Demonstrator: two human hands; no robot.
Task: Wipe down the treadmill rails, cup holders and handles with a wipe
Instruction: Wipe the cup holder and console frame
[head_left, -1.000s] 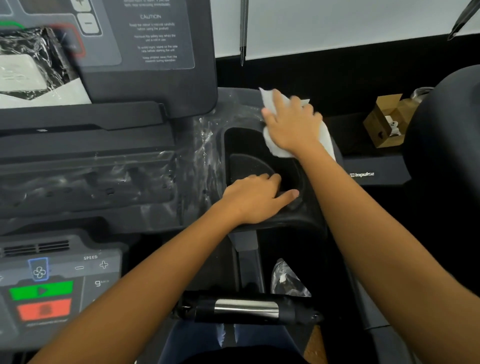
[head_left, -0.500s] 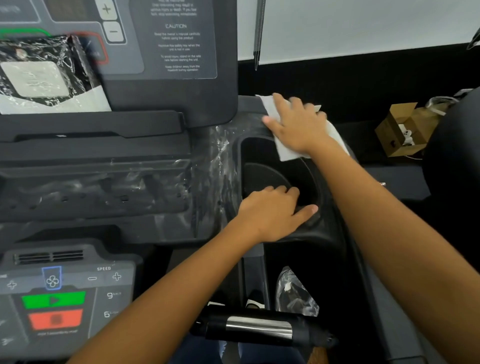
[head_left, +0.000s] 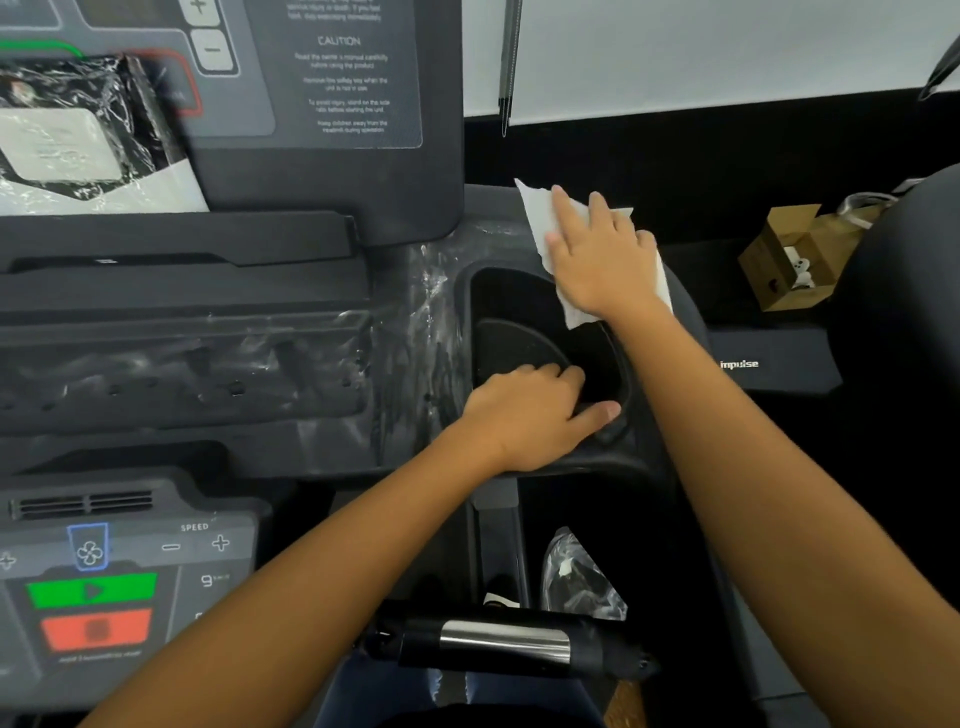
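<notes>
A white wipe (head_left: 540, 213) lies flat on the far right rim of the treadmill's black cup holder (head_left: 524, 338). My right hand (head_left: 597, 254) presses it down with straight, spread fingers. My left hand (head_left: 530, 415) rests on the near rim of the cup holder, fingers hooked over the edge into the recess, thumb along the rim. Below, the black handle (head_left: 498, 644) with a silver sensor band runs across the bottom of the view.
The console (head_left: 332, 93) with a caution label rises at the back left. A control panel (head_left: 93, 592) with green and red buttons sits lower left. Plastic film (head_left: 405, 312) covers the tray beside the cup holder. An open cardboard box (head_left: 784, 260) stands at the right.
My right hand with the wipe stays on the far rim of the cup holder with only slight shifts. My left hand holds its place on the near rim; the camera view drifted.
</notes>
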